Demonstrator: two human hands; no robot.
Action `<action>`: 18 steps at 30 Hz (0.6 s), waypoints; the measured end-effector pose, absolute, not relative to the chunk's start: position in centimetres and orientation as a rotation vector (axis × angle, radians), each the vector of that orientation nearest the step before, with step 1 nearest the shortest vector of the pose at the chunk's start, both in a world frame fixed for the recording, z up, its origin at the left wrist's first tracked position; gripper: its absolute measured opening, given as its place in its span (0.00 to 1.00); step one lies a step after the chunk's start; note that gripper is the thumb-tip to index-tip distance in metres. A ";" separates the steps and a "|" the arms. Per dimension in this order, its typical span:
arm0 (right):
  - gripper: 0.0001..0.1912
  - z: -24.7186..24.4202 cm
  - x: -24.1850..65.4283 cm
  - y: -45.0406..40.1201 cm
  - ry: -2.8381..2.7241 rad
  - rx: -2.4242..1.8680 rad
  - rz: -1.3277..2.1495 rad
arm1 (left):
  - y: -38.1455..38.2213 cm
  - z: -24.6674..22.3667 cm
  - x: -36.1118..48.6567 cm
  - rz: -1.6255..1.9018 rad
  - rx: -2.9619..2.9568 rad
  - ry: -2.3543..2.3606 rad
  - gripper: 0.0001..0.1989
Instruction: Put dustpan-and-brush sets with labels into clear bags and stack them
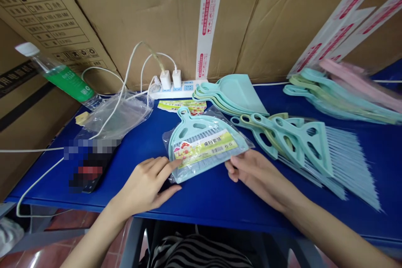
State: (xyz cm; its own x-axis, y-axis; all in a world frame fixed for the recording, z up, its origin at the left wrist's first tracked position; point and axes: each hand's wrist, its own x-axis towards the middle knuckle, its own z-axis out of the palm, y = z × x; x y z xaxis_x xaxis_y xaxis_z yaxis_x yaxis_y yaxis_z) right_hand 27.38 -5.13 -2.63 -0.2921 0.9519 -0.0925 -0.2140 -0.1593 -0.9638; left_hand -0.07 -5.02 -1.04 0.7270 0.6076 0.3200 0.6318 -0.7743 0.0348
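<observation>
A light-blue mini dustpan and brush set (204,134) lies on the blue tabletop in a clear plastic bag, with a green and yellow printed label (207,146) across its bristles. My left hand (146,186) rests at its near left edge, index finger touching the label and thumb held apart. At the near right corner, my right hand (259,176) pinches the bag's edge between thumb and fingers. To the right lies a row of loose brushes (317,146) in blue and green. Behind the bagged set is a stack of dustpans (240,92).
Bagged sets (342,92) are piled at the far right. Loose labels (184,106) lie before a power strip (188,88) with chargers. On the left are empty plastic bags (116,113), a tilted bottle (69,83) and a dark remote-like object (92,182). Cardboard boxes (157,16) stand behind.
</observation>
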 end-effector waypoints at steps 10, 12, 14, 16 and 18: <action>0.30 -4.3 22.4 -5.0 -1.234 -0.859 1.432 | -5.1 -0.7 0.4 -0.399 -2.913 -0.868 0.14; 0.31 -4.5 22.1 -4.7 -1.200 -0.867 1.460 | -5.1 -0.7 0.4 -0.401 -2.912 -0.846 0.15; 0.32 -4.3 22.2 -4.5 -1.134 -0.903 1.492 | -5.2 -0.7 0.3 -0.448 -2.878 -0.816 0.15; 0.30 -3.8 22.7 -4.6 -1.064 -0.922 1.491 | -5.2 -0.8 0.1 -0.542 -2.823 -0.799 0.14; 0.27 -3.0 23.6 -5.0 -1.010 -0.918 1.439 | -5.2 -0.8 -0.2 -0.654 -2.763 -0.804 0.13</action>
